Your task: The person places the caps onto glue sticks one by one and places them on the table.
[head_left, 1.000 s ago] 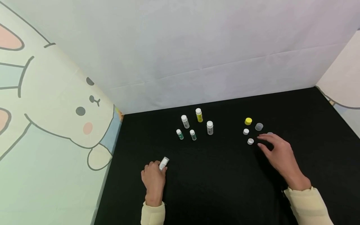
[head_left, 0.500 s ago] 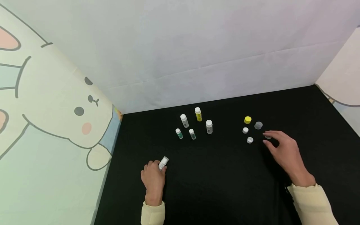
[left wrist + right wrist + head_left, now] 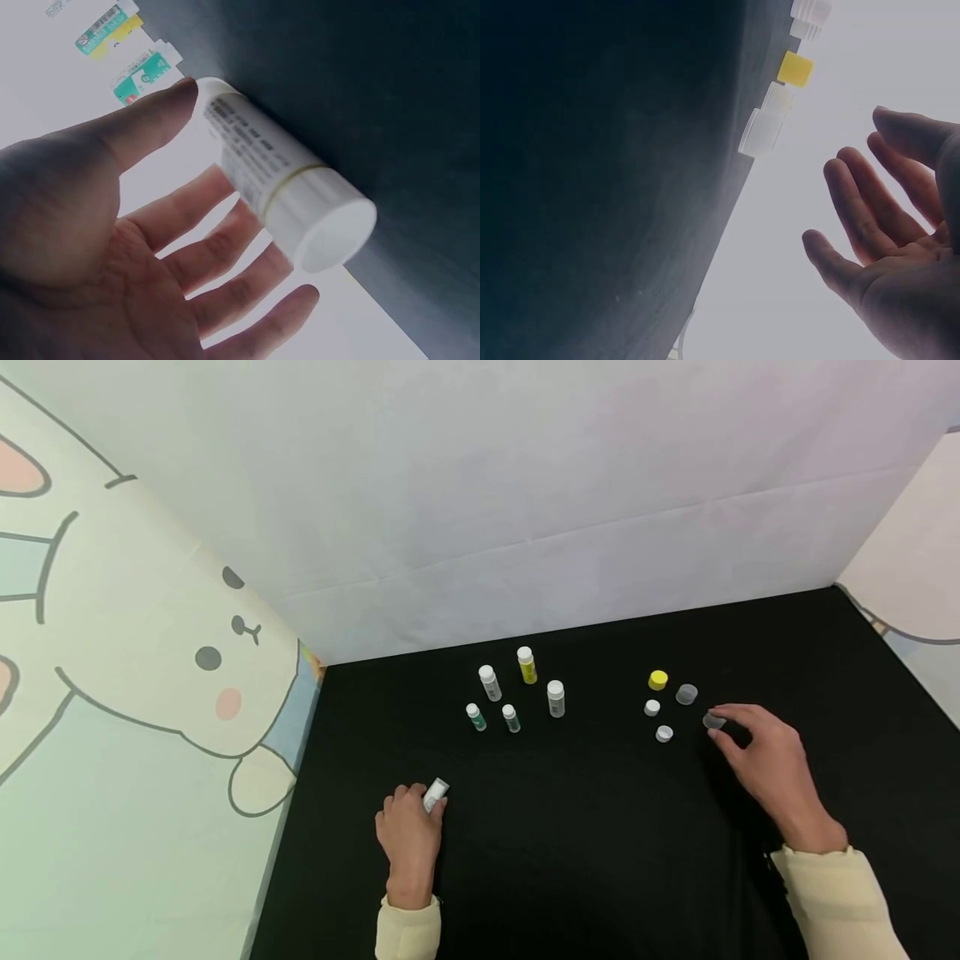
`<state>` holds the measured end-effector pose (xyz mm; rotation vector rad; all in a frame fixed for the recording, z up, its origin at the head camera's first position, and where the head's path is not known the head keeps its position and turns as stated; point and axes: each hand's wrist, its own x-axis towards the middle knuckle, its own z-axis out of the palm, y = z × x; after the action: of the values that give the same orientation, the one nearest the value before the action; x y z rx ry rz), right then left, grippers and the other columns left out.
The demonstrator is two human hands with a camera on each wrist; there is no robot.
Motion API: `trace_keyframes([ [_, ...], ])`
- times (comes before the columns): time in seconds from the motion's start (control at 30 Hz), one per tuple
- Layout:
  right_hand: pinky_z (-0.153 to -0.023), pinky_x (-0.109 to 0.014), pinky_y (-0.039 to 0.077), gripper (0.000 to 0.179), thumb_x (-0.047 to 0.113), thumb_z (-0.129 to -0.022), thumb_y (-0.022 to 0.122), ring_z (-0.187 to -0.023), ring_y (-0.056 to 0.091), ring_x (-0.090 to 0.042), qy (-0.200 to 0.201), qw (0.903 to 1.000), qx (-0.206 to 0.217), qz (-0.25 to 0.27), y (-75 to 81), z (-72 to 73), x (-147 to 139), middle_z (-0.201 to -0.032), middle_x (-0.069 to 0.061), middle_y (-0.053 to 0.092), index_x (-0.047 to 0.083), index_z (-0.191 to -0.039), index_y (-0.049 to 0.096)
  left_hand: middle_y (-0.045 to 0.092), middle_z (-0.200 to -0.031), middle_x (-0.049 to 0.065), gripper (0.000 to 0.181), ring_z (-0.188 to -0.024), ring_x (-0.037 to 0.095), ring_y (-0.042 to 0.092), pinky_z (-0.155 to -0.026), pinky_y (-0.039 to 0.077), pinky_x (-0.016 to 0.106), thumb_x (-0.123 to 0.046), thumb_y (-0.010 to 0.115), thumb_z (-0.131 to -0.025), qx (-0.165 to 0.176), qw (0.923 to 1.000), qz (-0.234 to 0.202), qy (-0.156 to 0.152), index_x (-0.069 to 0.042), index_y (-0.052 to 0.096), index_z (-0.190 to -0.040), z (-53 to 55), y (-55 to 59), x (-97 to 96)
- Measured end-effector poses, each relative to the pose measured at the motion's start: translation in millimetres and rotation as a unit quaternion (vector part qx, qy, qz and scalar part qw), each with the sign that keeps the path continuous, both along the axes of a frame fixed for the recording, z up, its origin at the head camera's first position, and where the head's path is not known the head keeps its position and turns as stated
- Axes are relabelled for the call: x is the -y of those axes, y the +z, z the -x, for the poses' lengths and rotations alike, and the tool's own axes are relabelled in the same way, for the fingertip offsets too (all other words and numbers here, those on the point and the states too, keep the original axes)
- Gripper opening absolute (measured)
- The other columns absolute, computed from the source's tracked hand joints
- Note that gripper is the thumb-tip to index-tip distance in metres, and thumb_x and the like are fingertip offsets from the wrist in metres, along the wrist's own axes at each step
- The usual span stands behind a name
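Observation:
In the head view my left hand (image 3: pixel 408 831) holds a white glue stick (image 3: pixel 435 795) low over the black table. The left wrist view shows that glue stick (image 3: pixel 259 154) with printed text and a thin band near its near end, gripped between thumb and fingers. My right hand (image 3: pixel 768 764) hovers over the right side, thumb and forefinger parted. A translucent cap (image 3: pixel 714 721) shows between its fingertips in the head view. From the right wrist, the hand (image 3: pixel 885 210) has nothing visible between its fingers, and the translucent caps (image 3: pixel 761 133) sit apart from it.
Several uncapped-looking sticks stand mid-table, among them a yellow one (image 3: pixel 528 667), a green one (image 3: pixel 476 717) and a grey-white one (image 3: pixel 556 699). Left of my right hand lie a yellow cap (image 3: pixel 657 680), two white caps (image 3: pixel 663 734) and another translucent cap (image 3: pixel 686 694). A pale wall (image 3: pixel 525 493) rises behind.
My right hand has moved a little right, away from the white cap, to the translucent cap, which now shows between its fingertips. The left hand stays put with the glue stick.

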<state>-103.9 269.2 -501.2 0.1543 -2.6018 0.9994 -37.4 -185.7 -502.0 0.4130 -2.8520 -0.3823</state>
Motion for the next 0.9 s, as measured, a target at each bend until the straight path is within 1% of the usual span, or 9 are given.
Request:
trace_keyframes([
  [0.03, -0.093, -0.061, 0.045, 0.028, -0.006, -0.091, 0.076, -0.114, 0.063, -0.043, 0.000, 1.0000, 0.000, 0.000, 0.0, 0.3, -0.8, -0.122, -0.024, 0.069, -0.002, -0.118, 0.073, 0.067, -0.088, 0.016, 0.029, -0.078, 0.037, 0.062, -0.071, 0.050, 0.053, -0.018, 0.090, -0.084, -0.003, 1.0000, -0.001, 0.000, 0.001, 0.077, -0.102, 0.7, 0.6, -0.8],
  [0.1, -0.094, -0.060, 0.045, 0.028, -0.006, -0.091, 0.076, -0.114, 0.063, -0.043, -0.002, 1.0000, 0.002, -0.001, -0.2, 0.6, -2.5, -0.122, -0.024, 0.069, -0.002, -0.119, 0.073, 0.068, -0.090, 0.017, 0.029, -0.079, 0.037, 0.062, -0.072, 0.051, 0.053, -0.018, 0.090, -0.085, -0.010, 1.0000, -0.001, -0.001, 0.001, 0.077, -0.102, 2.6, 2.3, -2.6],
  [0.23, -0.092, -0.063, 0.045, 0.029, -0.008, -0.090, 0.076, -0.114, 0.062, -0.045, 0.000, 1.0000, 0.001, 0.002, 0.4, 1.9, -5.3, -0.123, -0.026, 0.068, -0.003, -0.119, 0.073, 0.068, -0.093, 0.018, 0.029, -0.081, 0.038, 0.063, -0.074, 0.052, 0.054, -0.020, 0.089, -0.087, -0.018, 0.9998, -0.002, -0.004, 0.001, 0.077, -0.103, 6.5, 6.3, -7.0],
  [0.4, -0.091, -0.069, 0.044, 0.031, -0.010, -0.090, 0.075, -0.115, 0.061, -0.048, 0.001, 0.9999, 0.010, 0.004, 2.4, 4.7, -8.4, -0.124, -0.029, 0.066, -0.006, -0.120, 0.071, 0.070, -0.097, 0.019, 0.031, -0.084, 0.039, 0.063, -0.076, 0.053, 0.055, -0.022, 0.088, -0.087, -0.017, 0.9998, -0.004, -0.006, 0.002, 0.077, -0.104, 11.0, 9.9, -13.1],
  [0.53, -0.092, -0.071, 0.044, 0.031, -0.009, -0.090, 0.075, -0.117, 0.059, -0.052, 0.000, 0.9998, 0.022, 0.001, 2.7, 6.4, -10.7, -0.126, -0.031, 0.065, -0.007, -0.120, 0.070, 0.071, -0.103, 0.019, 0.033, -0.090, 0.040, 0.065, -0.081, 0.053, 0.055, -0.024, 0.087, -0.089, -0.013, 0.9998, -0.010, -0.010, 0.002, 0.077, -0.108, 14.6, 10.8, -18.7],
  [0.7, -0.092, -0.072, 0.043, 0.032, -0.010, -0.090, 0.075, -0.117, 0.058, -0.053, 0.002, 0.9996, 0.030, -0.002, 3.5, 7.6, -12.4, -0.127, -0.032, 0.063, -0.007, -0.121, 0.070, 0.072, -0.108, 0.019, 0.034, -0.095, 0.040, 0.065, -0.088, 0.053, 0.057, -0.026, 0.086, -0.090, -0.016, 0.9995, -0.019, -0.019, 0.000, 0.078, -0.110, 19.1, 13.5, -26.9],
  [0.9, -0.092, -0.071, 0.042, 0.032, -0.010, -0.090, 0.074, -0.117, 0.057, -0.053, 0.006, 0.9994, 0.033, -0.001, 3.5, 9.4, -13.0, -0.128, -0.033, 0.063, -0.007, -0.121, 0.069, 0.072, -0.111, 0.018, 0.034, -0.100, 0.040, 0.066, -0.091, 0.053, 0.057, -0.026, 0.086, -0.091, -0.022, 0.9988, -0.030, -0.032, -0.001, 0.077, -0.113, 24.0, 17.2, -36.6],
])
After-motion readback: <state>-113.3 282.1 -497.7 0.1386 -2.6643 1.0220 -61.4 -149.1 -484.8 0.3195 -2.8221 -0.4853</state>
